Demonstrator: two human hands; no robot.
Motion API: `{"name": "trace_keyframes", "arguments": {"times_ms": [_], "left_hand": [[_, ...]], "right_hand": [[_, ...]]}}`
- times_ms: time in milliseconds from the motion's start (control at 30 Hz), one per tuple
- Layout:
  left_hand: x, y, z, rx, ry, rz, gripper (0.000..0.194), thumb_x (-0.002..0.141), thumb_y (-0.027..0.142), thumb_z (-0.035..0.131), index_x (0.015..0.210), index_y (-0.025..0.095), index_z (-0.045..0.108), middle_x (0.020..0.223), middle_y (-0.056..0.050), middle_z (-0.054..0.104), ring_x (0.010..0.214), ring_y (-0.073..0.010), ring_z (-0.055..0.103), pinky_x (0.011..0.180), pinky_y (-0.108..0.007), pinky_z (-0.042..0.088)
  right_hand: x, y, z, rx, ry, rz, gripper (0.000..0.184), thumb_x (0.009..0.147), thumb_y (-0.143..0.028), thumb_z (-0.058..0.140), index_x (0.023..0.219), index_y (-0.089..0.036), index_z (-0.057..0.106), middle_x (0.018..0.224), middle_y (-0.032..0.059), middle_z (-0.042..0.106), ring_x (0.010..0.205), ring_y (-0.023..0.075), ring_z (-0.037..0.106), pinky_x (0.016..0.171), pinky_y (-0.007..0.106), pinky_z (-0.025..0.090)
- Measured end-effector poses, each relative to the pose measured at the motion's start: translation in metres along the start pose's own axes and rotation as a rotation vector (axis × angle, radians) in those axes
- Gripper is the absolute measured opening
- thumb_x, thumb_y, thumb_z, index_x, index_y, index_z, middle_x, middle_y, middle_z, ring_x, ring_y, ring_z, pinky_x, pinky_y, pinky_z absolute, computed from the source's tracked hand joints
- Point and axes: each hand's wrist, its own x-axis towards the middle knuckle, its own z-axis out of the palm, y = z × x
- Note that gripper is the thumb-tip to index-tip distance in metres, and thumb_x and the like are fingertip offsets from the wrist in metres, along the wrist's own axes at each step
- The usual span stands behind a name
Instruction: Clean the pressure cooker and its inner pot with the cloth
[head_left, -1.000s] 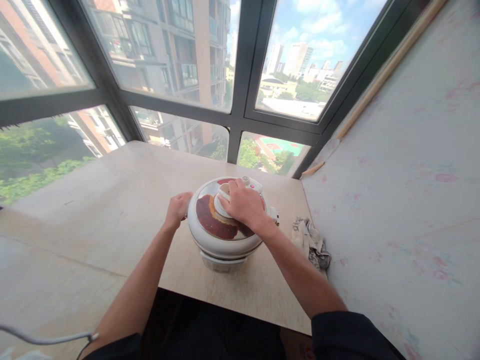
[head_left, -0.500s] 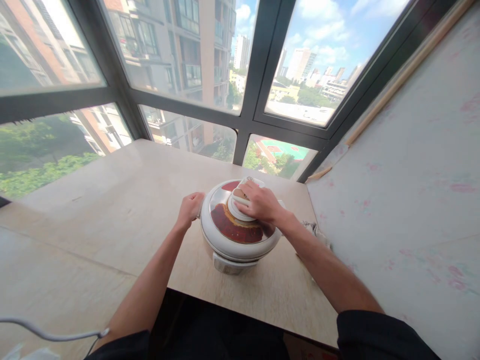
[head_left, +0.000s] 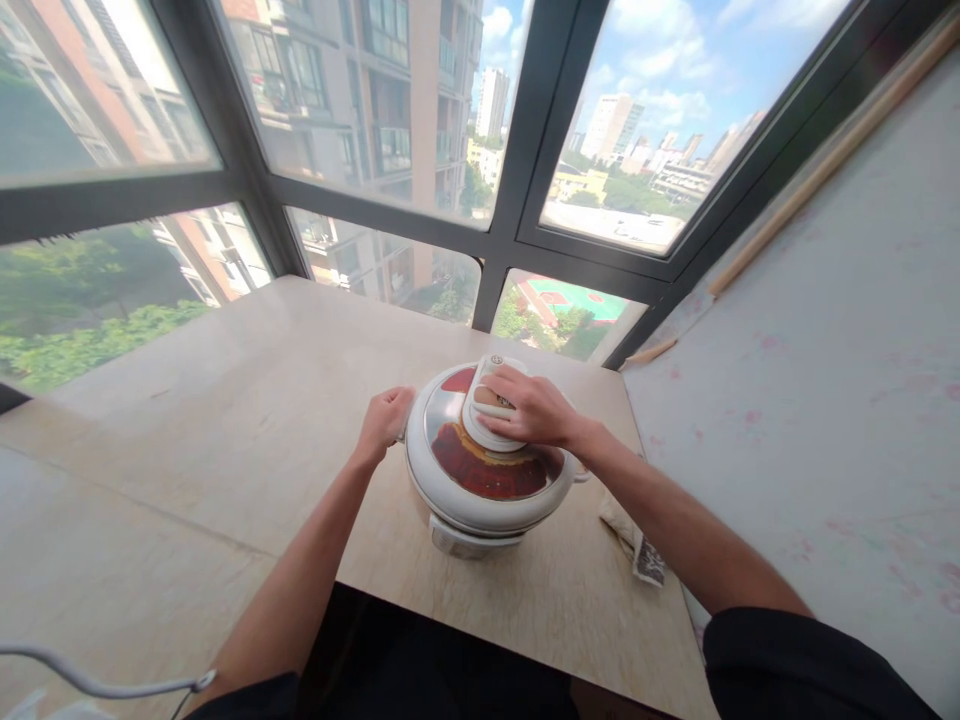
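Observation:
A white electric pressure cooker stands on the pale counter in front of me, its round lid showing a dark red and silver top. My right hand is closed around the lid's white top handle, with the fingers curled over it. On the cooker's left side, my left hand makes a fist around the side handle, which it mostly hides. The control panel faces me at the cooker's front. I cannot tell whether the lid is locked.
A crumpled patterned cloth lies right of the cooker, partly under my right forearm. A floral-papered wall closes off the right side. Framed windows rise behind the counter. A grey cable crosses the lower left corner.
My right forearm has shifted right and lower, uncovering more of the cloth's near end. A small handle now shows at the cooker's right side. Both hands keep their grips.

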Motion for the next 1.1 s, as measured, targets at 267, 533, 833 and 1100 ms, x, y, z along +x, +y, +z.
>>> {"name": "trace_keyframes", "arguments": {"times_ms": [267, 533, 833, 1100], "left_hand": [[0.000, -0.001, -0.001, -0.003, -0.003, 0.004, 0.033, 0.076, 0.045, 0.055, 0.057, 0.022, 0.041, 0.045, 0.007, 0.035, 0.039, -0.0069, 0.029, 0.036, -0.019, 0.019], [0.000, -0.004, 0.001, -0.085, 0.019, -0.001, 0.035, 0.071, 0.046, 0.061, 0.056, 0.022, 0.042, 0.046, 0.008, 0.032, 0.039, -0.0064, 0.027, 0.034, -0.020, 0.017], [-0.008, 0.002, 0.002, -0.133, 0.046, -0.043, 0.025, 0.066, 0.044, 0.063, 0.068, 0.020, 0.058, 0.047, 0.007, 0.038, 0.038, -0.0076, 0.028, 0.033, -0.020, 0.017], [-0.023, 0.004, -0.004, -0.082, 0.071, -0.088, 0.026, 0.074, 0.040, 0.061, 0.066, 0.020, 0.047, 0.049, 0.008, 0.035, 0.041, -0.0054, 0.031, 0.038, -0.015, 0.024]], "right_hand": [[-0.001, -0.002, -0.005, 0.102, 0.003, 0.029, 0.036, 0.093, -0.049, 0.064, 0.115, -0.021, 0.065, 0.110, 0.0085, 0.067, 0.089, 0.0216, 0.062, 0.072, 0.030, 0.044], [-0.012, 0.009, -0.027, 0.359, -0.069, 0.055, 0.051, 0.092, -0.056, 0.066, 0.130, -0.022, 0.062, 0.129, 0.0120, 0.062, 0.112, 0.0268, 0.061, 0.095, 0.042, 0.051], [-0.137, 0.059, -0.006, 0.613, 0.328, 0.786, 0.061, 0.084, -0.068, 0.064, 0.123, -0.021, 0.063, 0.122, 0.0144, 0.066, 0.098, 0.0241, 0.066, 0.080, 0.040, 0.057], [-0.157, 0.013, 0.045, 1.320, 0.309, 1.010, 0.061, 0.077, -0.081, 0.060, 0.086, -0.021, 0.057, 0.055, -0.0039, 0.056, 0.044, 0.0105, 0.050, 0.040, 0.021, 0.037]]}}
